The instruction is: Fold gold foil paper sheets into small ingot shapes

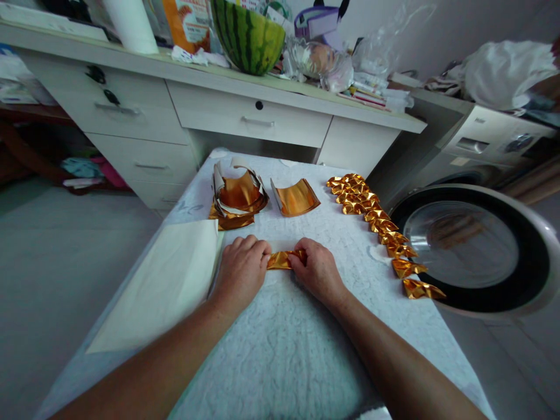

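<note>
A narrow folded strip of gold foil paper [280, 260] lies across the middle of the cloth-covered table. Its left end is pinched by my left hand [245, 262], fingers closed. At the right end my right hand [318, 269] grips the same strip between thumb and fingers. Just beyond my hands sits a curled stack of gold foil sheets [240, 192] with pale backs, and to its right one or more curved gold sheets [297, 198]. Folded gold foil pieces [380, 224] form a long row down the table's right side.
A large pale paper sheet [161, 286] lies at the table's left. Behind stands a white counter [245, 87] bearing a cut watermelon [247, 38]. An open washing machine door [470, 245] is close to the right edge.
</note>
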`<state>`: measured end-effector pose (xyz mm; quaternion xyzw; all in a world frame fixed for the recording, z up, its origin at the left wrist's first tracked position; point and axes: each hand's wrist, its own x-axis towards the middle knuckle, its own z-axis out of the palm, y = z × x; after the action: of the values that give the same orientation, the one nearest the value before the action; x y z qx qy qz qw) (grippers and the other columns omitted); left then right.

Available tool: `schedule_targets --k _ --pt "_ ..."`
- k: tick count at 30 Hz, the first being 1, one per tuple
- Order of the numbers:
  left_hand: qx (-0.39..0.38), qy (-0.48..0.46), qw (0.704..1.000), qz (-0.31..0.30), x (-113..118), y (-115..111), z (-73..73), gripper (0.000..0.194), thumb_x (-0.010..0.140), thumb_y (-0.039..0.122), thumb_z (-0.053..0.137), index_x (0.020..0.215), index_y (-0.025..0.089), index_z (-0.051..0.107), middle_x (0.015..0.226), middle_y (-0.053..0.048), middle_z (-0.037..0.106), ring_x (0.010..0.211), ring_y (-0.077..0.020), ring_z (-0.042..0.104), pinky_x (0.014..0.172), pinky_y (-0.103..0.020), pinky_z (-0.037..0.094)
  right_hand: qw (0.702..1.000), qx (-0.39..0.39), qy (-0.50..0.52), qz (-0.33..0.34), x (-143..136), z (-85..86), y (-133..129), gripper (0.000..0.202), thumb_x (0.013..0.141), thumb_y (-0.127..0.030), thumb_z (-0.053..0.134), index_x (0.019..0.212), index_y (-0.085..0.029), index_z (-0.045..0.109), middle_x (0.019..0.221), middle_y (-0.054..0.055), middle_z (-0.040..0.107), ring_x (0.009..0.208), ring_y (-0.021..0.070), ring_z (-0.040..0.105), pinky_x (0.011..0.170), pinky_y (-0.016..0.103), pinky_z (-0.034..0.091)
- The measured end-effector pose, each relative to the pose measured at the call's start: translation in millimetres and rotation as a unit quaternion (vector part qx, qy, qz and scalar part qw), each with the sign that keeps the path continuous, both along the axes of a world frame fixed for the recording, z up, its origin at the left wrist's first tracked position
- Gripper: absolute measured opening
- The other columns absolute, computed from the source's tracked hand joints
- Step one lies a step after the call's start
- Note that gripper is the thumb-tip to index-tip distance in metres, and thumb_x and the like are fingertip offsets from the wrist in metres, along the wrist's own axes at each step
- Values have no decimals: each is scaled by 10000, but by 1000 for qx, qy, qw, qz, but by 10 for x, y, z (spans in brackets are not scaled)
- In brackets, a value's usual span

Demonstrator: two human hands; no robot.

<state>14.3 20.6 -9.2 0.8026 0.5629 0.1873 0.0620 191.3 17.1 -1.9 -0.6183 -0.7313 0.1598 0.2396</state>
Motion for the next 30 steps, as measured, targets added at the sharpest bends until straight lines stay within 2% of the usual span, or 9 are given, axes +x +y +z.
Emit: schedule_targets --k 7,11,13,16,20,27,30 --pt "5 41 999 -21 -4 -29 35 187 936 205 460 884 220 639 867 -35 640 846 -249 547 739 -394 362 1000 9 -8 4 -2 -25 7 56 803 -174 606 768 -182 563 714 5 589 675 143 512 631 247 342" --pt "8 29 999 -17 7 -69 59 159 930 297 498 893 218 631 897 -39 638 884 -254 549 756 -394 371 1000 11 -17 5 1 -44 11 43 814 -185 600 799 -187 559 733 12 606 696 154 532 651 254 358" --pt "4 23 1000 -18 13 -80 62 134 910 315 535 888 215 621 906 -39 631 898 -251 545 771 -387 378 1000 13 -19 8 7 -54 11 41 821 -195 594 843 -188 560 752 17 618 708 161 548 666 259 372" --pt "-2 21 1000 -17 19 -82 60 98 886 296 563 886 209 607 908 -42 620 902 -249 537 787 -384 389 1000 14 -23 4 23 -62 4 139 830 -211 585 964 -182 558 799 35 643 730 175 575 693 270 398" --pt "-7 19 1000 -17 22 -82 66 91 895 280 541 887 210 598 906 -43 616 897 -251 530 789 -390 398 999 2 -32 -6 43 -41 -16 227 849 -227 568 1068 -173 543 815 50 659 730 187 593 700 280 414" --pt "-7 31 999 -7 26 -101 61 81 889 276 540 905 209 583 908 -46 609 891 -252 525 781 -388 396 999 -10 -36 -17 73 -33 -39 258 853 -225 568 1102 -171 529 787 32 639 721 188 579 701 288 410" --pt "-1 35 999 -2 31 -106 46 83 882 280 548 911 209 579 918 -48 609 893 -250 524 774 -380 390 999 20 -42 -26 75 -50 -58 222 834 -214 598 1043 -164 543 855 47 622 781 194 554 731 298 404"
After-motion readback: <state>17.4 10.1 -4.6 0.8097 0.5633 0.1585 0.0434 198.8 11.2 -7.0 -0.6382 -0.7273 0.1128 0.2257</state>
